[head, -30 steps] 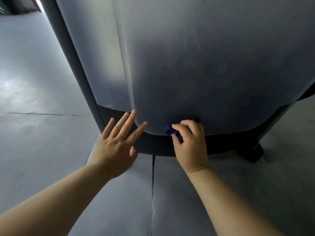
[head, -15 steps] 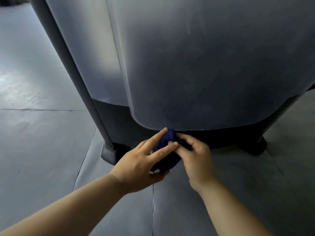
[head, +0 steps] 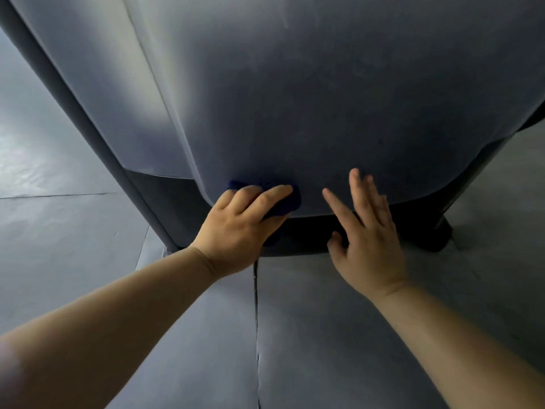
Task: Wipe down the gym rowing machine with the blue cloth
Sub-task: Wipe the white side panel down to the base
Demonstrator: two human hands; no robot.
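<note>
As L hand (head: 239, 228) grips cloth (head: 290, 203) (1), R (head: 368, 243) splays.

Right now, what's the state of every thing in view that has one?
rowing machine housing, upright, grey face toward the camera.
left hand, holds the blue cloth between fingers and thumb.
blue cloth, bunched, pressed against the housing's lower edge.
right hand, fingers spread, holding nothing, at the housing's lower edge.
floor mats, flat, with a seam between them.
</note>
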